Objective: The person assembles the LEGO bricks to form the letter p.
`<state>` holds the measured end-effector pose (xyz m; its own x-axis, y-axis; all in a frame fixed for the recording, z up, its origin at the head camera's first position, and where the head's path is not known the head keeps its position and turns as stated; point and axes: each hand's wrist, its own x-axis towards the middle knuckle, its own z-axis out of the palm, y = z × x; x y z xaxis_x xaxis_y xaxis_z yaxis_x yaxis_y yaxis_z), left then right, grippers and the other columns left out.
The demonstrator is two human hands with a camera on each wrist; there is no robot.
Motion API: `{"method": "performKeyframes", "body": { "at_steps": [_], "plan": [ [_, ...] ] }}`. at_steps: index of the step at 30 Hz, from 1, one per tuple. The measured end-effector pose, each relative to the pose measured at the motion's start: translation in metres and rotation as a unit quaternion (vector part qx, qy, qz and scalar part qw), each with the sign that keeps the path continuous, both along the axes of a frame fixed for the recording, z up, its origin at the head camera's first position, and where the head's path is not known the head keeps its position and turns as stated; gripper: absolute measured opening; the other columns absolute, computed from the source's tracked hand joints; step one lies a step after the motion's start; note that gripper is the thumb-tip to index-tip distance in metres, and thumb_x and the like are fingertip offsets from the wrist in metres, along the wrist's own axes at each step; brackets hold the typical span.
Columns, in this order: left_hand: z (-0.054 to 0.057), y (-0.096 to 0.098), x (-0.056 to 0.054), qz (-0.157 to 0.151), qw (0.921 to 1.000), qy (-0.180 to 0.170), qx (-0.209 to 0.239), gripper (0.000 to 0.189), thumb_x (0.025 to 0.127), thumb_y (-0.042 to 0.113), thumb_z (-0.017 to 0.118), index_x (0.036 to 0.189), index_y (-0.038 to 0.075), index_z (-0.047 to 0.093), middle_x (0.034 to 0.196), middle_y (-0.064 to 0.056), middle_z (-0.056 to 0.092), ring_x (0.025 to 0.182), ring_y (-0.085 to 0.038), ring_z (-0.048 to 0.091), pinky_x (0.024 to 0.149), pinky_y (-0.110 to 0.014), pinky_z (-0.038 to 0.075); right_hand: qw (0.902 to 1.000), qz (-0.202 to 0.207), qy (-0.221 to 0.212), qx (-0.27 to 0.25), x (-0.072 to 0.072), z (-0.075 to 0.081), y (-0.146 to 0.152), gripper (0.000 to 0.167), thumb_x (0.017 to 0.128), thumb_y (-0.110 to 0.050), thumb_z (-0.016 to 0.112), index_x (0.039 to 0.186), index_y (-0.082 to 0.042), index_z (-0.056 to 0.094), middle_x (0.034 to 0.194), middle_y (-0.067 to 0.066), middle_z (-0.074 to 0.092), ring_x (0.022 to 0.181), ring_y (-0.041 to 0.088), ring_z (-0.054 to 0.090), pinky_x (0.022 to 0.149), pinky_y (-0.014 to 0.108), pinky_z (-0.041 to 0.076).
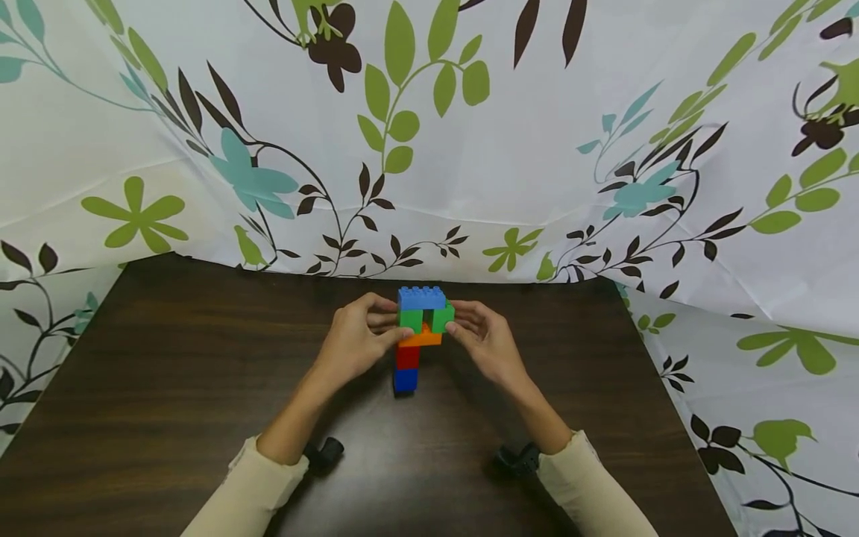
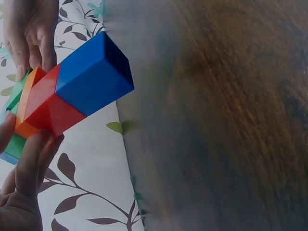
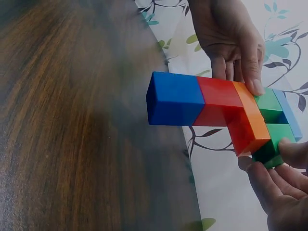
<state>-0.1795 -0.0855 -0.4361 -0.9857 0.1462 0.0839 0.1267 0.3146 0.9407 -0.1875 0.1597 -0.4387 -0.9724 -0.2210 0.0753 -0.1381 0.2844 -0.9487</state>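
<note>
In the head view, a stack of toy building bricks is held up between both hands. A light blue brick [image 1: 421,298], studs up, spans two green bricks [image 1: 411,321] with a gap between them. Under these come an orange brick [image 1: 421,339], a red section [image 3: 219,94] and a dark blue brick [image 2: 94,72] at the bottom end. My left hand [image 1: 356,333] grips the stack's left side, its thumb at the left green brick and the orange one. On the other side, my right hand [image 1: 488,341] pinches the right green brick between thumb and fingers.
A dark wood-grain table [image 1: 201,373] lies below the hands. Behind it hangs a white cloth [image 1: 537,134] printed with leaves and flowers, which also shows along both sides. Black wrist-worn devices [image 1: 325,455] sit at both cuffs.
</note>
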Motion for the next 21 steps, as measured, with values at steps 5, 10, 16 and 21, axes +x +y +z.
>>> {"method": "performKeyframes", "body": {
  "at_steps": [5,10,16,21],
  "plan": [
    [-0.001,0.001,-0.001,0.018,0.9997,-0.009,-0.011,0.041,0.090,0.015,0.089,0.121,-0.005,0.072,0.115,-0.024,0.080,0.106,-0.034,0.080,0.081,-0.041,0.066,0.9996,0.003,0.004,0.029,0.000,-0.001,-0.003,0.037,0.102,0.000,0.070,0.138,0.008,0.064,0.137,0.026,0.071,0.119,0.041,0.073,0.097,0.027,0.061],
    [-0.002,0.002,-0.003,0.029,0.9988,-0.021,-0.032,0.040,0.092,0.014,0.087,0.121,-0.009,0.073,0.112,-0.026,0.080,0.100,-0.035,0.082,0.074,-0.037,0.066,0.9969,0.020,0.020,0.073,-0.002,-0.003,-0.005,0.038,0.102,-0.001,0.071,0.138,0.011,0.064,0.133,0.030,0.071,0.116,0.042,0.075,0.095,0.036,0.063],
    [-0.004,0.007,-0.007,0.036,0.9985,-0.033,-0.026,0.040,0.091,0.009,0.086,0.122,-0.013,0.073,0.113,-0.028,0.078,0.095,-0.035,0.082,0.072,-0.035,0.066,0.9937,0.002,0.037,0.106,-0.007,-0.005,-0.006,0.036,0.100,-0.003,0.074,0.132,0.012,0.067,0.120,0.028,0.073,0.104,0.036,0.077,0.088,0.031,0.064],
    [-0.009,0.011,-0.012,0.058,0.9968,-0.052,-0.016,0.038,0.091,0.006,0.086,0.122,-0.013,0.074,0.110,-0.028,0.079,0.090,-0.032,0.083,0.069,-0.031,0.065,0.9903,-0.018,0.047,0.129,-0.011,-0.008,-0.009,0.033,0.098,-0.004,0.077,0.127,0.010,0.072,0.104,0.021,0.073,0.096,0.029,0.075,0.086,0.030,0.064]
  ]
}}
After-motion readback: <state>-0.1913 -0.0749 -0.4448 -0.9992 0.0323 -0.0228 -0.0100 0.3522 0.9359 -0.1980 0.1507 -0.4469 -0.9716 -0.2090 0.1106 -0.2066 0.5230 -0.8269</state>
